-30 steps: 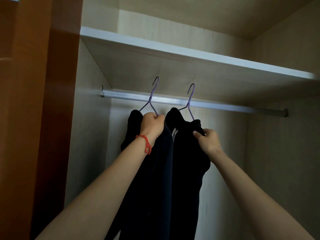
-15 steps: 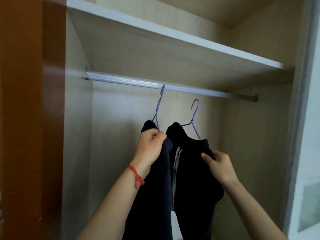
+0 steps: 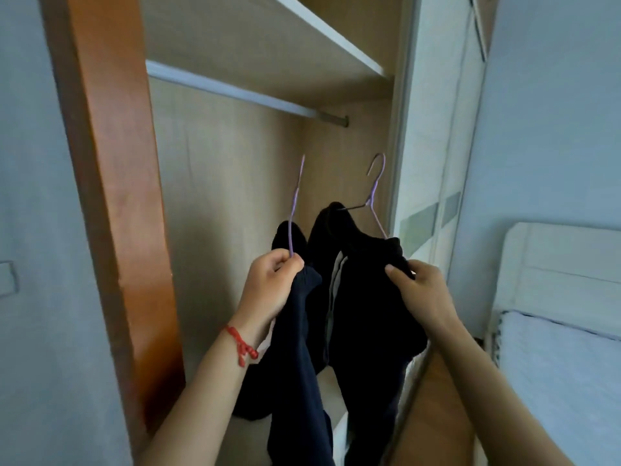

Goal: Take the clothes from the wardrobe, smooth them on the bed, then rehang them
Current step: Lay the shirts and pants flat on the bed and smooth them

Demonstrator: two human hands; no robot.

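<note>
Evidently both garments were clear of the silver metal wardrobe rail, their hooks hanging free below it, in front of the open pale-wood wardrobe.

Left hand: clenched at the base of the thin lilac wire hanger, hook standing upright above the fist. The dark navy soft fabric garment draped from it, falling in a long limp fold past the wrist with its red cord bracelet.

Right hand: fingers closed in a pinch on the shoulder of the black soft fabric garment with a pale stripe, thumb pressed into bunched cloth. Could not tell whether it also gripped the wire beneath. Its second lilac wire hanger sat tilted, one arm exposed, the garment slumped toward the hand.

Handling, as judged: both pieces looked light and fully pliant, no stiffness to hold shape; cloth likely to slide along smooth wire. The black one seemed half off its hanger and could slip if carried by fabric alone. Surest hold probably at the hanger neck, just under the hook, as the left hand had it.

White-covered bed lay at right, near the wardrobe, below a white headboard.
</note>
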